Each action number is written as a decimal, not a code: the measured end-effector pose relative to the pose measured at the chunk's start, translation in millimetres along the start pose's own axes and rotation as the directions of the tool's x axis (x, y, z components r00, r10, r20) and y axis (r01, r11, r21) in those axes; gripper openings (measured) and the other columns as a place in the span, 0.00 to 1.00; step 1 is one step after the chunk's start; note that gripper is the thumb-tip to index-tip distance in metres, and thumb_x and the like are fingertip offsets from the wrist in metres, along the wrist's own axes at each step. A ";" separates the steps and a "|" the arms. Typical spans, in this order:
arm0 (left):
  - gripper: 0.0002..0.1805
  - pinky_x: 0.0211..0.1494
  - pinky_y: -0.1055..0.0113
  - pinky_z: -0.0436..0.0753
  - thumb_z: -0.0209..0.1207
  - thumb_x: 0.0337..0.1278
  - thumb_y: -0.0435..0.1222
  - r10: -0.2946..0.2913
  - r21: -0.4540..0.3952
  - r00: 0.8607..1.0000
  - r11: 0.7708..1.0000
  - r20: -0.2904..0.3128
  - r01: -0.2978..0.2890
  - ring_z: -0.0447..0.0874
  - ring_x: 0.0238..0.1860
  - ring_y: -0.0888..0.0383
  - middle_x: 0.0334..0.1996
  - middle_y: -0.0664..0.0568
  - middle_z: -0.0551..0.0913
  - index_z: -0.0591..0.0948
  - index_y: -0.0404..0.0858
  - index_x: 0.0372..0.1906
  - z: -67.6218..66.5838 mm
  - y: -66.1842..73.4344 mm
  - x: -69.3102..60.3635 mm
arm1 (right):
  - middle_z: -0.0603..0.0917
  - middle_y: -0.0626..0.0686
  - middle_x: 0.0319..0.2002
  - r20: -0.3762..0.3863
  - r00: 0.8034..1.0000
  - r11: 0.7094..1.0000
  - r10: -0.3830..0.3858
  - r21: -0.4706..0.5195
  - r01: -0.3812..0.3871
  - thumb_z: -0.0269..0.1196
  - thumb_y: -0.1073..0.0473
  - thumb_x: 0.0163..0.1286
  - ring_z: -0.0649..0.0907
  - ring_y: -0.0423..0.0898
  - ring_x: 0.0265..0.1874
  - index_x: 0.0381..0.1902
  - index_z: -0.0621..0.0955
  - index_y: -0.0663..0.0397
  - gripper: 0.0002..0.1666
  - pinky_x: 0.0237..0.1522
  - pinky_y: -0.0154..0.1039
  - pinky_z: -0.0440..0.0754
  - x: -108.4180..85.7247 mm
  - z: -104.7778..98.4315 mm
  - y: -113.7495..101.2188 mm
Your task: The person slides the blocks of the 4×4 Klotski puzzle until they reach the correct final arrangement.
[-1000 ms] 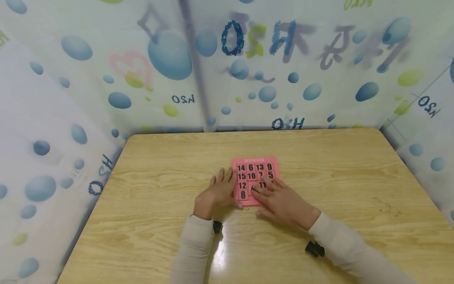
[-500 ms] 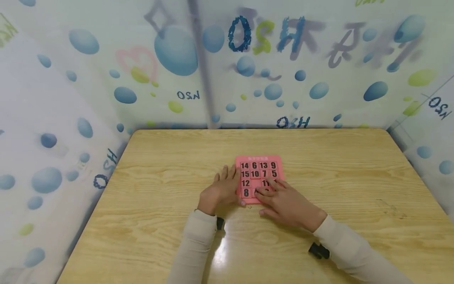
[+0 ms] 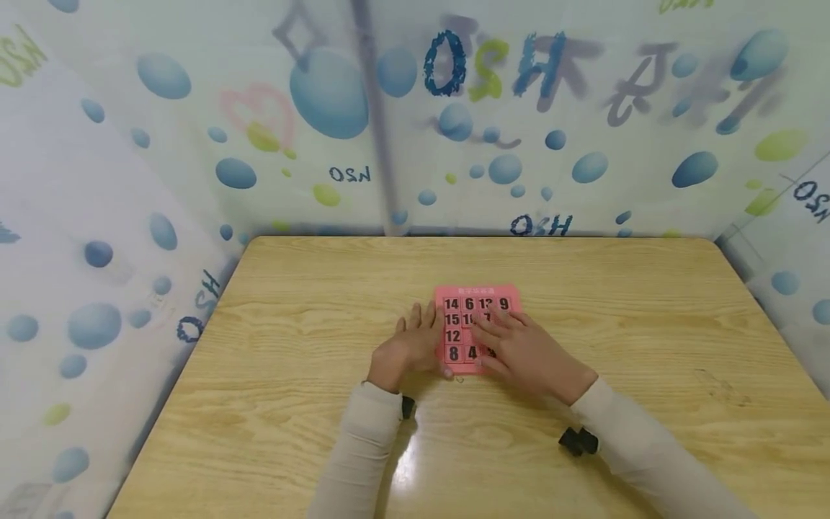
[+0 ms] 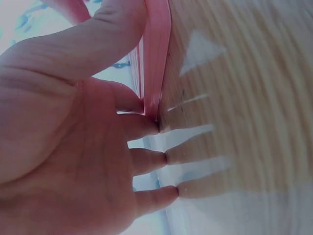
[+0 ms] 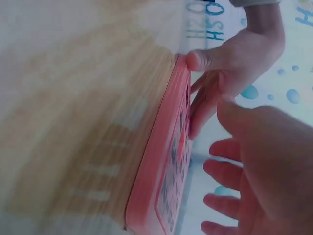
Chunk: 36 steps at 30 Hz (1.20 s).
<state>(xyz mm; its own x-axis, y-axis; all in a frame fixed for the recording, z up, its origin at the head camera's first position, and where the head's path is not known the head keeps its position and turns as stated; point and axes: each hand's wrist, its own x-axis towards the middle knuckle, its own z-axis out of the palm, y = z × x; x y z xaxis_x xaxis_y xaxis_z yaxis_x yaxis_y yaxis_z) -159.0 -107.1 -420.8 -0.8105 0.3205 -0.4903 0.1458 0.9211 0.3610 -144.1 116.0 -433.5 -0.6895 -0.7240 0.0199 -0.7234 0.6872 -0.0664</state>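
A pink sliding number puzzle [image 3: 452, 367] lies flat on the wooden table, its tiles bearing black numbers. In the head view, 14, 6 and 9 show in its far row, with 8 and 4 in the near row. My left hand [image 3: 411, 347] rests along the puzzle's left edge, fairly straight fingers spread, fingertips on the table and thumb by the near-left corner. Above the tiles is my right hand [image 3: 528, 355], hiding much of the puzzle's right half. The right wrist view shows the right fingers [image 5: 222, 174] loosely bent, apart from the tiles, holding nothing.
The wooden table [image 3: 311, 310] spreads around the puzzle on all sides. Behind it hangs a pale wall sheet [image 3: 415, 144] printed with blue and green drops and H2O lettering. A dark clip-like device [image 3: 578, 441] sits under the right wrist.
My right hand has moved farther over the puzzle, covering middle tiles and uncovering the 4. The left hand stays at the left edge. The whole head view has shifted slightly.
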 end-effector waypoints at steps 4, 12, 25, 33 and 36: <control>0.64 0.80 0.47 0.39 0.70 0.49 0.52 -0.008 0.016 1.000 1.000 0.008 0.008 0.26 0.79 0.43 0.80 0.44 0.33 0.40 0.38 0.80 -0.7 1.4 0.6 | 0.67 0.54 0.73 0.029 0.998 0.998 0.050 0.024 -0.051 0.52 0.41 0.76 0.61 0.62 0.74 0.74 0.68 0.51 0.35 0.74 0.60 0.58 8.6 2.7 3.2; 0.65 0.80 0.46 0.40 0.70 0.49 0.54 -0.012 0.042 1.000 0.999 0.016 0.011 0.26 0.79 0.43 0.80 0.44 0.33 0.40 0.38 0.80 -1.3 3.8 0.9 | 0.65 0.56 0.74 0.075 0.994 0.997 0.074 0.023 -0.076 0.51 0.42 0.77 0.58 0.63 0.75 0.75 0.66 0.52 0.35 0.74 0.61 0.56 14.0 4.3 4.0; 0.65 0.80 0.45 0.41 0.70 0.48 0.54 -0.018 0.053 1.000 0.998 0.014 0.018 0.27 0.79 0.43 0.80 0.44 0.34 0.40 0.38 0.80 0.9 4.6 4.2 | 0.65 0.56 0.75 0.106 0.991 0.994 0.078 0.073 -0.086 0.51 0.42 0.77 0.56 0.66 0.75 0.74 0.67 0.50 0.33 0.73 0.63 0.56 13.5 8.6 3.4; 0.65 0.80 0.45 0.41 0.71 0.48 0.54 -0.021 0.052 1.000 0.998 0.010 0.020 0.27 0.79 0.42 0.80 0.43 0.34 0.40 0.37 0.80 -0.7 5.6 3.2 | 0.66 0.54 0.74 0.079 0.995 0.996 0.055 0.058 -0.060 0.51 0.41 0.77 0.59 0.66 0.74 0.73 0.69 0.48 0.33 0.73 0.62 0.57 10.9 10.6 2.0; 0.65 0.80 0.45 0.40 0.70 0.48 0.54 -0.024 0.054 1.000 0.998 0.013 0.023 0.27 0.79 0.43 0.80 0.43 0.34 0.40 0.37 0.80 -1.0 5.0 2.5 | 0.67 0.56 0.73 0.061 0.997 0.995 0.045 0.083 -0.050 0.52 0.41 0.76 0.60 0.67 0.73 0.72 0.70 0.50 0.33 0.73 0.63 0.58 9.8 11.0 0.3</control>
<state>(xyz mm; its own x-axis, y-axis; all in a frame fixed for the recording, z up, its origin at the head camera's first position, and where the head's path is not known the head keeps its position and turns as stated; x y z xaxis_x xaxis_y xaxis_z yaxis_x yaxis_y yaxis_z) -160.8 -101.9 -419.4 -0.8062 0.3010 -0.5093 0.1571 0.9389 0.3061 -150.7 108.5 -444.2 -0.7180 -0.6947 -0.0440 -0.6828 0.7151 -0.1496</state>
